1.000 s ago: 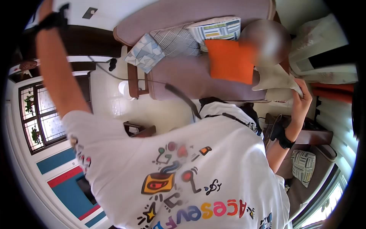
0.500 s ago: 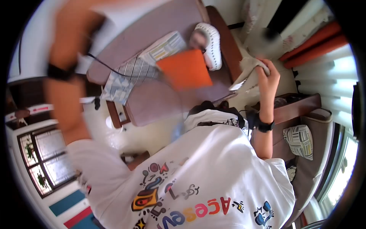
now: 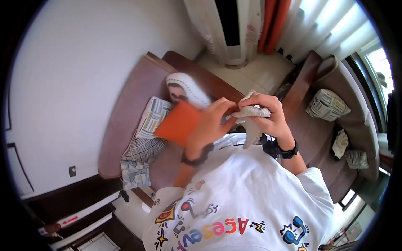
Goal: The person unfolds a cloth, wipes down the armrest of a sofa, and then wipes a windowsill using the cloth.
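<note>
"Recording the hands first. Right?"

"Right hand (image 3: 270,115): closed on a cream knit cloth (image 3: 252,130), fingers over the upper, ribbed part, thumb beneath. A loose portion hangs below, in front of the white shirt (image 3: 251,180)."

"Left hand?"

"Left hand (image 3: 211,125): thumb and fingers bent, only narrowly parted, tips right at the near edge of the cloth. Cannot tell whether they pinch it. Hand slightly blurred."

"Position of the cloth?"

"Held up ahead of the chest, between the two hands, mostly on the right side."

"Wrists?"

"Black band (image 3: 289,152) on the right one; dark strap (image 3: 197,155) on the left."

"Surroundings, left side?"

"Sofa (image 3: 121,125) with several cushions. Orange cushion (image 3: 173,121) partly behind the left hand in this view; white cushion (image 3: 199,94) with a dashed edge next to it. Also a striped cushion (image 3: 154,117), a checked cushion (image 3: 144,149) and a blue-grey cushion (image 3: 135,173), in a row."

"Right side?"

"Second sofa (image 3: 320,154), bearing a patterned cushion (image 3: 328,105). Orange curtain (image 3: 274,25) beyond, by the pale drapes."
</note>
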`<act>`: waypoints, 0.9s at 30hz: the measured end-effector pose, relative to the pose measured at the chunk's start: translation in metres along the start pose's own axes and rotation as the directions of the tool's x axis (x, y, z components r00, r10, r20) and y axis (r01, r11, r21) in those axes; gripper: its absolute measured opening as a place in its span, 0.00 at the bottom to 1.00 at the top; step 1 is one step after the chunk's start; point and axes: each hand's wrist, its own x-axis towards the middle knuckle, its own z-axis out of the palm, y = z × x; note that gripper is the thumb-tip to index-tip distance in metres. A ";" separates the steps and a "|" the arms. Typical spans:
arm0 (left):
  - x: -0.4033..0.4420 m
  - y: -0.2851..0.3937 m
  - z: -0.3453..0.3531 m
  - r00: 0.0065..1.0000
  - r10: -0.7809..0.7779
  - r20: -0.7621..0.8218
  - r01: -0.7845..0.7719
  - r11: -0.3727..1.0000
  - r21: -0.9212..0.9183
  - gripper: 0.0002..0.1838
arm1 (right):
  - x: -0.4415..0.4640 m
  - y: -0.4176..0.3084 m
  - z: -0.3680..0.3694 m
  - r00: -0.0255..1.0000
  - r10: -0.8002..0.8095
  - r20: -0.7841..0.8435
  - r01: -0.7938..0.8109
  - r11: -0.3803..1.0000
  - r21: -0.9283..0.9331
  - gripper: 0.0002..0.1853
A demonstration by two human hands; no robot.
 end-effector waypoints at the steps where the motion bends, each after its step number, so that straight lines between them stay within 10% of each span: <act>1: -0.003 -0.003 -0.004 0.999 -0.010 0.036 0.011 1.000 -0.014 0.17 | 0.000 -0.005 0.000 1.000 -0.020 0.009 0.020 1.000 0.006 0.17; 8: -0.033 -0.059 -0.004 0.994 0.080 0.074 -0.091 0.984 0.151 0.14 | -0.019 -0.021 0.008 0.980 -0.024 -0.199 0.107 0.902 0.419 0.21; 13: -0.061 -0.093 -0.023 1.000 0.019 0.014 -0.020 0.999 0.031 0.09 | -0.026 -0.032 -0.013 0.942 -0.035 -0.334 0.007 0.996 -0.084 0.18; 17: -0.077 -0.114 -0.054 0.991 -0.122 -0.059 0.129 0.983 0.134 0.07 | -0.024 -0.013 -0.021 0.914 0.062 -0.402 -0.305 0.758 -0.577 0.08; 27: -0.112 -0.099 -0.101 0.833 -0.138 -0.536 0.232 0.966 0.112 0.04 | 0.072 0.060 0.023 0.973 0.229 0.038 -0.147 0.735 -0.662 0.08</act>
